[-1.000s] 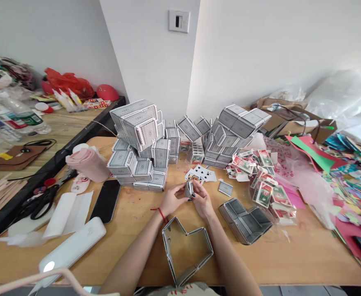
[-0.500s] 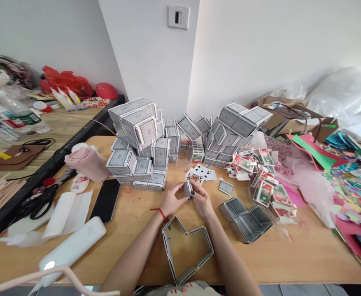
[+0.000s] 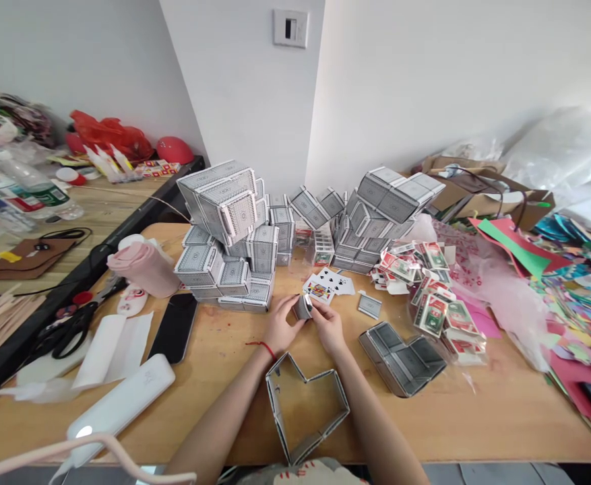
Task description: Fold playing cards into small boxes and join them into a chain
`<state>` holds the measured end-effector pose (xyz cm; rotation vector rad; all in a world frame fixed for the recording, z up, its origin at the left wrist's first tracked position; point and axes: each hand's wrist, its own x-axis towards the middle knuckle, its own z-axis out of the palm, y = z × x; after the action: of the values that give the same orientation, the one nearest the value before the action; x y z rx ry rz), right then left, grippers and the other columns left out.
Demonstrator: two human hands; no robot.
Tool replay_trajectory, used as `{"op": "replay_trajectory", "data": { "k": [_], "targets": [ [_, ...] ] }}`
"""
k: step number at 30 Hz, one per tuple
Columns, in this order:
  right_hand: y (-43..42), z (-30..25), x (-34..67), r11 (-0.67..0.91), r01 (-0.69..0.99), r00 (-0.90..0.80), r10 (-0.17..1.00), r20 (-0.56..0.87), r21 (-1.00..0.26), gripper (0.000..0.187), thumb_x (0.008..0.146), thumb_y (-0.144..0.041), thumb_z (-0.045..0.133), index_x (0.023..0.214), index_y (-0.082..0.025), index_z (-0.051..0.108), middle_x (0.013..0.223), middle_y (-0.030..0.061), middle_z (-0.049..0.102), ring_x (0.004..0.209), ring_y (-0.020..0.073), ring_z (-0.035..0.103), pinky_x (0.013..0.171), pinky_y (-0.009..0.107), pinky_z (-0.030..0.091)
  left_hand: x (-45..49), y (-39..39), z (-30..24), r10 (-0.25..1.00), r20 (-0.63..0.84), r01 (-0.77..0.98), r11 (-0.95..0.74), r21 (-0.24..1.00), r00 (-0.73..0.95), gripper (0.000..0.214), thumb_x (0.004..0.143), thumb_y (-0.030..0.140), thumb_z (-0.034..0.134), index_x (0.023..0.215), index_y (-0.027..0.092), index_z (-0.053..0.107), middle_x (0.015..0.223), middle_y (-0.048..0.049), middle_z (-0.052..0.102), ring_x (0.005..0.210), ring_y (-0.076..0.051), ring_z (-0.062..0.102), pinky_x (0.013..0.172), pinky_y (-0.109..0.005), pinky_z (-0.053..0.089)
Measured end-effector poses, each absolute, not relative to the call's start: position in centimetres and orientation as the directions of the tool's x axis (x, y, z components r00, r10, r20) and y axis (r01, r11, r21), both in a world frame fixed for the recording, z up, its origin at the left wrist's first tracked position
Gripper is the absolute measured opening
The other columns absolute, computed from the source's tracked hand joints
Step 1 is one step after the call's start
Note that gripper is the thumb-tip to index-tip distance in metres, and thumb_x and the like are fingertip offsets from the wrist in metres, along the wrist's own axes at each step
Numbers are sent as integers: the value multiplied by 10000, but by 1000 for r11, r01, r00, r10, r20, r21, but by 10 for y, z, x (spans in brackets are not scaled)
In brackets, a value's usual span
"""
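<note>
You have a small grey card piece (image 3: pixel 303 308) pinched between the fingertips of both hands, raised in front of you at about the middle of the desk (image 3: pixel 207 397). Your left hand (image 3: pixel 282 326) takes its left side and your right hand (image 3: pixel 329 328) its right, so neither is clearly nearer; the piece sits in the gap where the two sets of fingers almost meet. It looks bent or folded, tilted rather than flat, with a pale edge showing towards your right hand; the fingers cover too much of it for you to be sure of its long axis. The heart-shaped frame (image 3: pixel 309 444) lies back towards your body from that grip, between your forearms, with neither hand gripping it. Its long axis runs roughly away from you, the notch facing your hands and the point coming towards you, slightly to the left. Its left lobe reaches farther forward, close by your left wrist, though you can't tell whether they touch; the right lobe lies near your right forearm. Just beyond the fingers are face-up playing cards (image 3: pixel 320 290), while a single grey-backed card (image 3: pixel 370 306) lies flat past your right hand, the nearer of the two to it. Farther right and closer to you rests a heart-shaped tray (image 3: pixel 395 367), outside your right forearm.
</note>
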<state>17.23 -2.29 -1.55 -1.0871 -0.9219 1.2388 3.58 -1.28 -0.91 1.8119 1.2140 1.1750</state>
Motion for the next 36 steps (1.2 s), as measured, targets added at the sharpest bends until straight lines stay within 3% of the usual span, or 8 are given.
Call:
{"op": "replay_trajectory", "data": {
  "k": [11,15,21,31,36],
  "targets": [
    [-24,-16,171,-45,-259,108,991,-75,-965,253,671,-335,612,874,-195,670,902,32,678,809,204,614,801,358,444,34,-12,-18,901,375,471,-433,768,217,513,678,144,588,1170,241,477,1195,-63,502,1131,-216,434,990,-407,331],
    [-22,-16,176,-127,-311,78,984,-158,-942,224,630,-343,646,777,-175,666,738,21,680,644,171,605,664,307,460,34,-12,-18,889,393,505,-457,732,235,525,677,141,591,1179,233,466,1195,-70,502,1128,-217,438,982,-406,348],
    [-18,-22,177,-187,-261,143,963,-230,-947,222,565,-347,676,596,-141,601,539,-4,595,518,126,531,552,247,417,34,-12,-21,864,432,521,-502,690,259,522,680,125,576,1179,223,459,1192,-69,506,1123,-213,449,966,-416,379],
    [-21,-24,174,-108,64,259,962,-88,-992,265,641,-393,592,579,-136,567,527,-2,573,490,118,502,501,224,385,33,-13,-20,840,453,561,-538,629,297,539,679,112,568,1190,225,443,1185,-64,513,1122,-210,454,959,-412,396],
    [-23,-27,176,-10,101,214,977,12,-995,293,741,-387,475,713,-135,620,674,42,645,633,174,577,603,279,452,35,-13,-22,853,438,593,-514,620,282,525,698,134,563,1198,222,433,1193,-66,499,1127,-211,443,960,-416,390]
  ]
}}
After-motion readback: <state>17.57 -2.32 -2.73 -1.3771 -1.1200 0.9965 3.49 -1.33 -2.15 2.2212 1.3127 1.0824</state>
